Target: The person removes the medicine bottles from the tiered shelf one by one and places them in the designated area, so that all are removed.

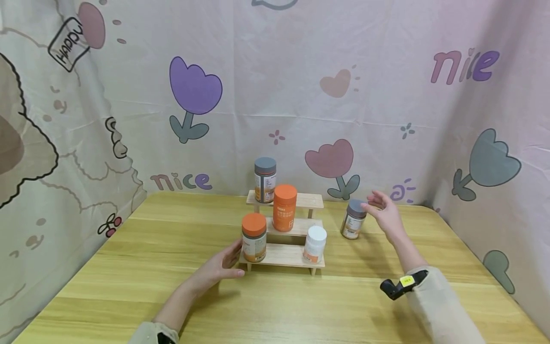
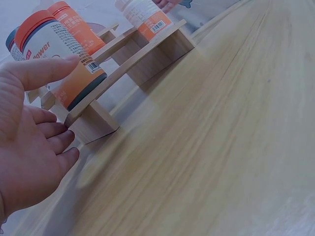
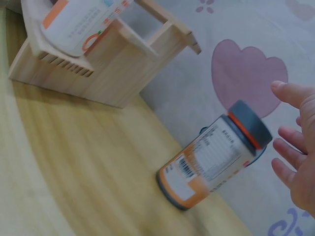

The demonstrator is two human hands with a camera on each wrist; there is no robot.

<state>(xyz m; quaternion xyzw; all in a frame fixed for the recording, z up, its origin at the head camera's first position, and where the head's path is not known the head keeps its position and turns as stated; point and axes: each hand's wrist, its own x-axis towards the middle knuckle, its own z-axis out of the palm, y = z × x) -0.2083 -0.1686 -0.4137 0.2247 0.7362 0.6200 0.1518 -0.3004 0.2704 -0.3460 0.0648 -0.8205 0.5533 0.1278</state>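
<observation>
Jar (image 1: 353, 223), grey-lidded cylinder, beside right hand (image 1: 385, 216); table (image 1: 129, 248) wood-grained.

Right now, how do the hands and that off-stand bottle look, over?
Left hand open beside wooden stand. Right hand open near grey-lidded bottle. Bottle on table, right of stand. Nothing visible between right hand and bottle.

left hand (image 1: 220, 265), thumb spread from fingers; right hand (image 1: 386, 214) farther forward, fingers loosely bent

Capped gray-lidded bottle (image 1: 353, 223) right of wooden stand (image 1: 285, 254), orange-lidded jar (image 1: 254, 242) upright on lowest tier
</observation>
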